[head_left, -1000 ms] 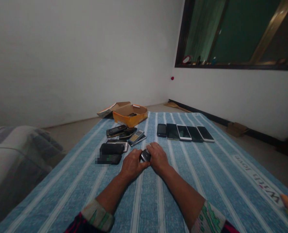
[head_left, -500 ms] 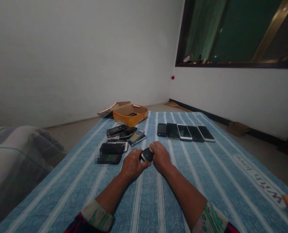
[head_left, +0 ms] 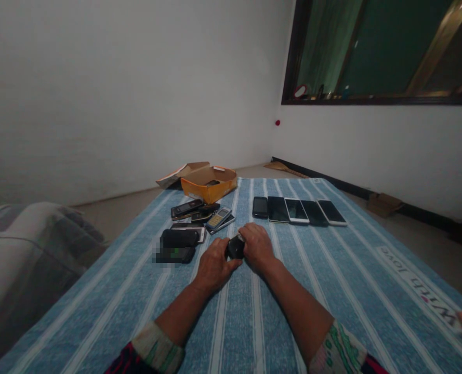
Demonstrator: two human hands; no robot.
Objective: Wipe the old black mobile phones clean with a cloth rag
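A small dark mobile phone [head_left: 236, 248] is held between my two hands just above or on the striped cloth; I cannot tell which. My left hand [head_left: 214, 265] is closed around its left side, with the thumb along the near edge. On the far right corner of the phone, the fingers of my right hand [head_left: 257, 246] are pressed, bent inward. The phone's upper face looks black, its details too small to read. Just left of my left hand lie a black phone [head_left: 180, 238] and another dark phone [head_left: 182, 254].
Several old phones, among them a keypad phone [head_left: 219, 219], lie in a loose pile beyond my left hand. An orange box [head_left: 209, 192] with its lid [head_left: 182, 174] open stands behind them. A row of touchscreen phones [head_left: 296, 211] lies at the right on the blue striped cloth [head_left: 285, 332].
The phone's upper face, greyish with a small round mark before, now looks black. My right hand has shifted slightly up and left over it; my left hand keeps its grip.
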